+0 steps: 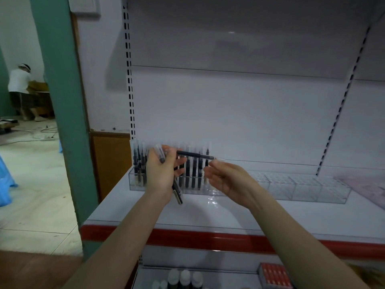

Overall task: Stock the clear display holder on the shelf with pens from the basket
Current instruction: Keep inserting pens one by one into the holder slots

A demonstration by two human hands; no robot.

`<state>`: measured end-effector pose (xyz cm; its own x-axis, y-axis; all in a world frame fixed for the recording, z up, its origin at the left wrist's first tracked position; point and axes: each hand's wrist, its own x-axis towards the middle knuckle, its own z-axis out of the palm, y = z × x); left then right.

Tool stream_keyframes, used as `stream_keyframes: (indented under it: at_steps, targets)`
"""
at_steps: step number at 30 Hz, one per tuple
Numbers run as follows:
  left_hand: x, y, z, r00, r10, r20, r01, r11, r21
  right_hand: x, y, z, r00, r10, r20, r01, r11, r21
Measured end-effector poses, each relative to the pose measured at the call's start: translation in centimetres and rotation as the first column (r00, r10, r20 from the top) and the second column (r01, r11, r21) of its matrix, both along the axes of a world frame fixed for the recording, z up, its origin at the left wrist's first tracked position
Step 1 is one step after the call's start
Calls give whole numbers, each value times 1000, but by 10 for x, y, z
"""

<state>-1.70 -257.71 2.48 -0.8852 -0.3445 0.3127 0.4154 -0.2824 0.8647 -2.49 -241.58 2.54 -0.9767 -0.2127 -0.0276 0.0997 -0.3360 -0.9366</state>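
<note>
At the left of your frame stands a green pillar (62, 122). Beyond it, a person (19, 90) in a white top bends over, with cables (44, 132) on the floor nearby. At bottom centre you see bottles (184, 277), and a red box (275, 276) to their right.

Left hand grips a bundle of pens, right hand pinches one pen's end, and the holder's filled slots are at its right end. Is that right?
No. The head view shows the standing pens at the left end of the clear holder; its right end is empty. The left hand grips the bundle and the right hand pinches one pen by its end.
</note>
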Motion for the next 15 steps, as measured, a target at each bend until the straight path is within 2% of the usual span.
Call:
stream_keyframes:
  at_steps: [4,7,10,12,15]
  targets:
    - [8,9,-1,999,-41,27,43,993,-106,-2,-10,-1,992,-86,97,113,941,-318]
    - [12,13,0,995,-85,43,91,980,-179,-4,-14,4,990,-119,82,142,906,-399]
    - [13,12,1,987,-135,84,151,962,-226,-7,-13,15,980,-200,-4,182,903,-389]
    - [14,10,3,984,-151,95,169,961,-220,-11,-8,23,949,-309,-67,269,900,-344]
    - [15,5,8,982,-126,144,149,976,-162,-22,2,30,822,-509,-256,498,860,-110]
